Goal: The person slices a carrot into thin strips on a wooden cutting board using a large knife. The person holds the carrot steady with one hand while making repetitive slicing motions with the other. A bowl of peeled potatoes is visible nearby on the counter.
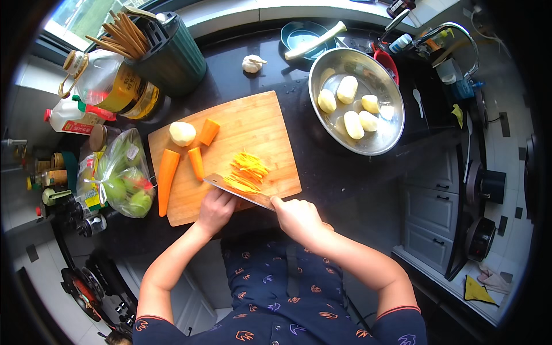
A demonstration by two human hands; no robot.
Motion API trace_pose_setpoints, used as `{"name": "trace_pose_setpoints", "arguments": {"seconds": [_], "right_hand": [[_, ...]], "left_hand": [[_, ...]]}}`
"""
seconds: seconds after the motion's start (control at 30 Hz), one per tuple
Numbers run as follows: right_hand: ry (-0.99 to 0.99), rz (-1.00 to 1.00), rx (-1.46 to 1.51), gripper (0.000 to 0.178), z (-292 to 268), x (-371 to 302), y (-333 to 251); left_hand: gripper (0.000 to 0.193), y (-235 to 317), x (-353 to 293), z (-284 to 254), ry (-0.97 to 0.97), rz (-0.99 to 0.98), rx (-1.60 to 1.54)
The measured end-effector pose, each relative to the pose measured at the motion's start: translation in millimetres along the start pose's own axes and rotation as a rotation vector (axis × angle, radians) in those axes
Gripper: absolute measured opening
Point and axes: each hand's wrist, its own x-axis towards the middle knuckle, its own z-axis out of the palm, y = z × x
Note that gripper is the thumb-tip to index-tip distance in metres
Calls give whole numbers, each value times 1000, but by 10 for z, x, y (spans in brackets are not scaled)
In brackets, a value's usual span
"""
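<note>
My right hand [299, 218] is closed round the handle of a kitchen knife [250, 195]. Its blade lies across the near part of a wooden cutting board [267, 118], right against a pile of thin carrot strips [248, 167]. Close to the blade's near side, my left hand [216, 210] has its fingers curled together; what they hold, if anything, is hidden. Left of the strips lie a long carrot piece [168, 175], a narrower carrot piece [196, 163], a short carrot chunk [209, 131] and a peeled potato [183, 133].
A metal basin [397, 129] with several peeled potatoes stands right of the board. Behind are a garlic bulb [253, 64] and a blue-green bowl [293, 35]. At left sit a bag of green vegetables [129, 175], an oil jug [109, 80] and a green utensil holder [178, 63].
</note>
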Motion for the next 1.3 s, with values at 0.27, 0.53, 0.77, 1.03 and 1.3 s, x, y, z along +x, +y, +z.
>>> {"name": "trace_pose_setpoints", "arguments": {"seconds": [0.27,0.53,0.77,1.03,1.3], "right_hand": [[10,-40,-47,16,-112,8,-67],[-48,-1,-20,11,-186,-1,-80],[-4,-6,-23,11,-49,93,-103],[-90,-22,-19,14,-227,-5,-75],[-27,5,30,12,-11,83,-65]], "left_hand": [[13,-4,28,-41,9,-5,23],[14,37,38,-25,15,-19,61],[13,-16,16,2,27,-15,51],[18,5,-16,12,36,-15,45],[18,-34,-22,49,61,-2,64]]}}
